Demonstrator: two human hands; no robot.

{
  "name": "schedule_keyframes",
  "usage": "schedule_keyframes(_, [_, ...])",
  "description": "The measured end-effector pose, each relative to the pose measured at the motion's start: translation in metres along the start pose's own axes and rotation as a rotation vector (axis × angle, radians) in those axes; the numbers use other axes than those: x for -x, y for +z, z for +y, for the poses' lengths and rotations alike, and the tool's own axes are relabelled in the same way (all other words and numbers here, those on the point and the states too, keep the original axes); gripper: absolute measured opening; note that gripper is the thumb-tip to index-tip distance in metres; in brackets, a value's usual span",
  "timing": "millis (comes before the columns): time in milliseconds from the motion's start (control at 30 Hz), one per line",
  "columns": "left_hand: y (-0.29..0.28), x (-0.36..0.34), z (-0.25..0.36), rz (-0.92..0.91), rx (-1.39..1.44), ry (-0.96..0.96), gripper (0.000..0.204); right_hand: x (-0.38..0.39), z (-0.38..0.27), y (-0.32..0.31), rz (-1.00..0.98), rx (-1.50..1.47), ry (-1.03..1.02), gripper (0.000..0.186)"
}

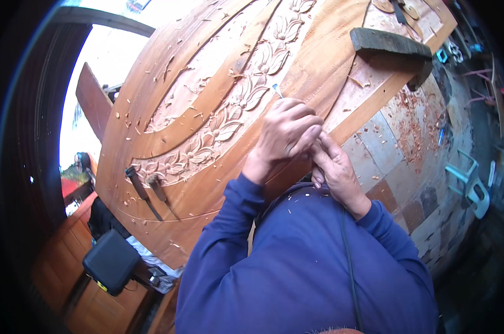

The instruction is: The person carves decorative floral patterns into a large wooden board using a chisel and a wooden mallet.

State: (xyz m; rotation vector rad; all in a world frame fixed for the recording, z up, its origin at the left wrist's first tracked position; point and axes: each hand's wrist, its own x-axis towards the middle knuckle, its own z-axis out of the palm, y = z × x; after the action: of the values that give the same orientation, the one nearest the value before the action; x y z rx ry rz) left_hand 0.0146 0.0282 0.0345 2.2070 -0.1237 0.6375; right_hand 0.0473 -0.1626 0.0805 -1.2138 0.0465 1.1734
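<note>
A large reddish-brown wooden panel (313, 67) lies before me, carved with a curving band of flowers and leaves (268, 58). My left hand (288, 131) is closed around a carving chisel, whose flat metal blade (277, 90) sticks out past the fingers beside the carved band. My right hand (336, 170) is closed just behind and below it, its fingers meeting the left hand at the chisel's rear end. Both hands hide the handle. On the panel's left part lie two more carving tools, a dark-handled chisel (143, 192) and a wooden-handled one (158, 189).
Wood shavings are scattered over the panel. A dark wooden block (391, 47) sits at its right edge. Beyond are a tiled floor (374, 139) with shavings and a pale green plastic stool (469, 183). A black case (111, 260) stands at lower left.
</note>
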Motion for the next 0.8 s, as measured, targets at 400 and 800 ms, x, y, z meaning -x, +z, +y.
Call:
schedule_keyframes(400, [0.023, -0.019, -0.046, 0.012, 0.303, -0.177, 0.044, -0.017, -0.021, 0.037, 0.254, 0.057, 0.006, 0.056])
schedule_keyframes(800, [0.036, -0.037, -0.040, 0.386, 0.184, 0.080, 0.033, -0.033, -0.040, -0.013, 0.100, 0.816, -0.488, 0.045])
